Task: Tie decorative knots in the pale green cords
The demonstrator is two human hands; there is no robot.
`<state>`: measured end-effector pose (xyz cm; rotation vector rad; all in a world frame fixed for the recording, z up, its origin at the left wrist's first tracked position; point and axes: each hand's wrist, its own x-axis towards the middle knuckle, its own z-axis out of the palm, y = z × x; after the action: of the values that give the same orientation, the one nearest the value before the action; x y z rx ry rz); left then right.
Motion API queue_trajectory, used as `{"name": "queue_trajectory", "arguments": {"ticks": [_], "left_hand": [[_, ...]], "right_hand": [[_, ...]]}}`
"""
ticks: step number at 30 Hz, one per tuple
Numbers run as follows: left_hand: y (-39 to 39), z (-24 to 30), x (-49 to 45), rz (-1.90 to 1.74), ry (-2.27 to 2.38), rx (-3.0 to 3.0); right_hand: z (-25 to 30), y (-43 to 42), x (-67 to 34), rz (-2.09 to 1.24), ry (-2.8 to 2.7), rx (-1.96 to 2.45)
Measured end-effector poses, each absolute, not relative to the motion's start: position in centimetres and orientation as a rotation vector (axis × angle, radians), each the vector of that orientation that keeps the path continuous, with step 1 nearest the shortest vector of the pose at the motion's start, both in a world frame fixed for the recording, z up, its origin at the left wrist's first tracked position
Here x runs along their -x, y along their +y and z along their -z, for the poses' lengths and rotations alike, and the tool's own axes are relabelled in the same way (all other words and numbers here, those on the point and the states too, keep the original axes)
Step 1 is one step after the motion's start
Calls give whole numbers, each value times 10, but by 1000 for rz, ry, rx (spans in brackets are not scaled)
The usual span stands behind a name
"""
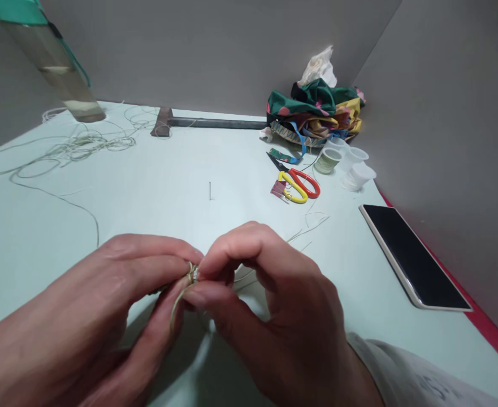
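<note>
Between the fingertips of both hands is a small piece of knotted green cord (192,271), low in the middle of the head view. My left hand (104,299) pinches it from the left, thumb below and fingers above. From the other side, my right hand (265,299) has its index finger and thumb closed at the cord's right end. One strand loops down over my left thumb, and thin ends trail out to the right behind my right fingers. The fingers hide most of the piece.
Tangled cord (91,144) spreads at the back left near a bottle (66,85). A hammer (215,122) lies along the back. Scissors (302,183), thread spools (328,161), patterned cloth (316,104) and a phone (414,254) are on the right. A thin pin (210,191) stands mid-table.
</note>
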<state>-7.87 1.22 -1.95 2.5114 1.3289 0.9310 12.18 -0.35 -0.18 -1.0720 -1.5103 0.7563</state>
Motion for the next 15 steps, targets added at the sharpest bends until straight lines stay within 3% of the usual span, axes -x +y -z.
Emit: {"name": "queue_trajectory", "arguments": {"ticks": [9,15], "left_hand": [[25,21,61,-1208,1214,-2397],[27,20,56,-1197,1207,-2364]], "right_hand": [[-2,3,-126,-986,-1456,1073],[1,5,-126,-877,-1496,1116]]}}
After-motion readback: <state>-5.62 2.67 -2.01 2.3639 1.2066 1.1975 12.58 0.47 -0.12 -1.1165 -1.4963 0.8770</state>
